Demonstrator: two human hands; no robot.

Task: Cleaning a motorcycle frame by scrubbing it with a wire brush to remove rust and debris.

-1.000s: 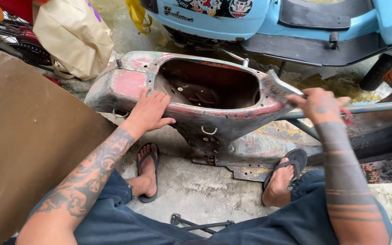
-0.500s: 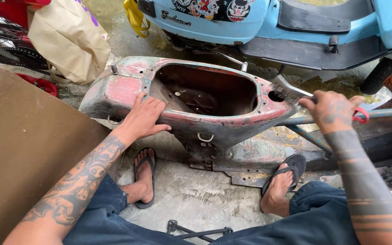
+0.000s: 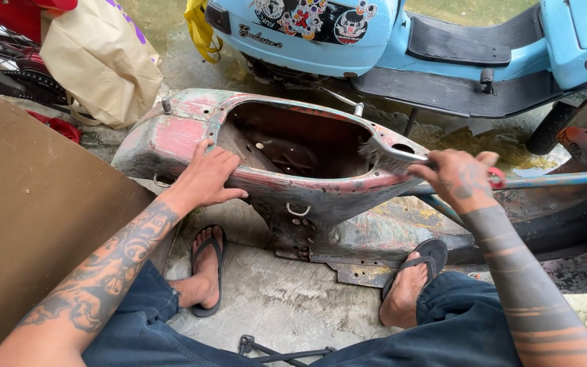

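1. Against the frame half a second back, the left hand (image 3: 206, 178) has slid along the near rim of the scooter shell (image 3: 273, 160) toward 9 o'clock, and the right hand (image 3: 462, 178) has drawn back a little from the opening, carrying the wire brush (image 3: 390, 155) with it.
2. The left hand's grip is spread: palm down, fingers splayed flat over the shell's near edge, pressing on it and pinching nothing.
3. The right hand's grip is pressed together around the brush handle, which has a red end (image 3: 496, 178) showing just past the knuckles. The bristled head points toward 9 o'clock and touches the rim at the 3 o'clock end of the opening.
4. The shell lies on the concrete floor (image 3: 287, 299) at the middle of the view, between the person's knees and the blue scooter (image 3: 402, 47) at 12 o'clock.
5. It is a stripped metal body, long and rounded, with worn red paint, grey bare patches and rust. Its top is cut open into a deep dark cavity. A small metal ring (image 3: 298, 211) hangs on the near side.
6. A grey-blue tube (image 3: 565, 179) runs from behind the right hand toward 3 o'clock.
7. Both feet in black sandals (image 3: 206, 268) rest on the floor under the shell's near side.
8. A tan bag (image 3: 100, 58) stands at 10 o'clock, and a brown board (image 3: 28, 224) at 8 o'clock.
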